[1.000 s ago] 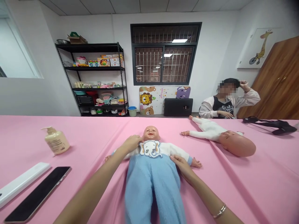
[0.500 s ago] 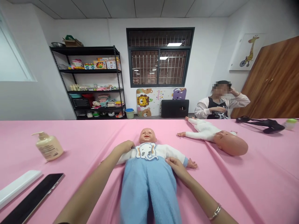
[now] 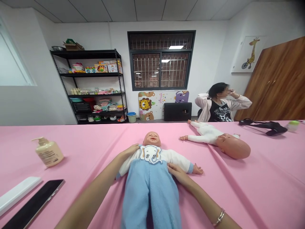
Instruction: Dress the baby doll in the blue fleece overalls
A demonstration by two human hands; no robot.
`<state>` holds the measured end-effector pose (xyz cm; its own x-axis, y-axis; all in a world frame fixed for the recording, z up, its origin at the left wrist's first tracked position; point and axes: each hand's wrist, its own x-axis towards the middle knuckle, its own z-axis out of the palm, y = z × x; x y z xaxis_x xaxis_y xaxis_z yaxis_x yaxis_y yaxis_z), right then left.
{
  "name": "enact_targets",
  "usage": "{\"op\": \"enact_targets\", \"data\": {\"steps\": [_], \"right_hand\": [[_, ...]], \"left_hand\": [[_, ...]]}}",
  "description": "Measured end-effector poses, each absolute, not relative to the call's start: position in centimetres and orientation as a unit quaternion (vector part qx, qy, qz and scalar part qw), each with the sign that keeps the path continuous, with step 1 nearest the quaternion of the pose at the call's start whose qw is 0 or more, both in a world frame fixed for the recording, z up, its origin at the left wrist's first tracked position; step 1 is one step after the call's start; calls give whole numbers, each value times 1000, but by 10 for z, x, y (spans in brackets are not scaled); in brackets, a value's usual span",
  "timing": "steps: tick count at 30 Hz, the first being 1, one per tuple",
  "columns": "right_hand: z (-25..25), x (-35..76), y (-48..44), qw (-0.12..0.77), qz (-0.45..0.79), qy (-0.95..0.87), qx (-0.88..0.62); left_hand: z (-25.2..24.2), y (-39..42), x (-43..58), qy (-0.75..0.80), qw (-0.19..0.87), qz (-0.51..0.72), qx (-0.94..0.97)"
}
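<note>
A baby doll lies face up before me on the pink cloth, its head away from me. It wears a white-sleeved outfit with blue trousers and an elephant face on the chest. At the shoulder on the left side of the picture, my left hand pinches the outfit near the elephant's ear; its fingertips are partly hidden. My right hand grips the blue fabric at the opposite side, just below the armpit, with fingers curled and partly hidden. The doll's arms are spread out to both sides.
A second doll in white lies at the right. On the left are a pump bottle, a phone and a white case. A black strap-like object lies far right. Behind the table sits a person.
My left hand has shifted slightly up and right at the doll's shoulder. The doll's head and chest have tilted a little to the right. The seated person has raised the other arm and turned.
</note>
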<state>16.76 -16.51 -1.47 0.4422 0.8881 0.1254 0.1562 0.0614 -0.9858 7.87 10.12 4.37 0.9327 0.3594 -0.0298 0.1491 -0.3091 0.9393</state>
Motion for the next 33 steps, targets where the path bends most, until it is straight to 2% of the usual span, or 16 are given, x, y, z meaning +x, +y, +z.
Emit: {"op": "enact_targets", "data": {"steps": [6,9,12,16,22,25,29,33], "right_hand": [[2,172,-185,584,390,-399,-590],[-2,179,-188,586,360,-388,-614],[-17,182,-180,591,298,-392,-638],[-27,179,-173,582,235,-404,-666],[0,180,-195,493,336,-465,-654],[1,180,-195,444,307,-511,-669],[-17,174,-177,505,167,-462,-710],[-26,164,-160,626,208,-400,-636]], "left_hand": [[42,104,63,212,481,163,835],[45,91,44,213,379,252,865],[47,62,18,139,302,304,893],[39,34,-7,96,354,245,897],[18,62,-20,118,338,137,924],[15,77,-26,67,384,74,918],[11,71,-26,50,430,106,895],[3,56,-12,89,542,206,810]]}}
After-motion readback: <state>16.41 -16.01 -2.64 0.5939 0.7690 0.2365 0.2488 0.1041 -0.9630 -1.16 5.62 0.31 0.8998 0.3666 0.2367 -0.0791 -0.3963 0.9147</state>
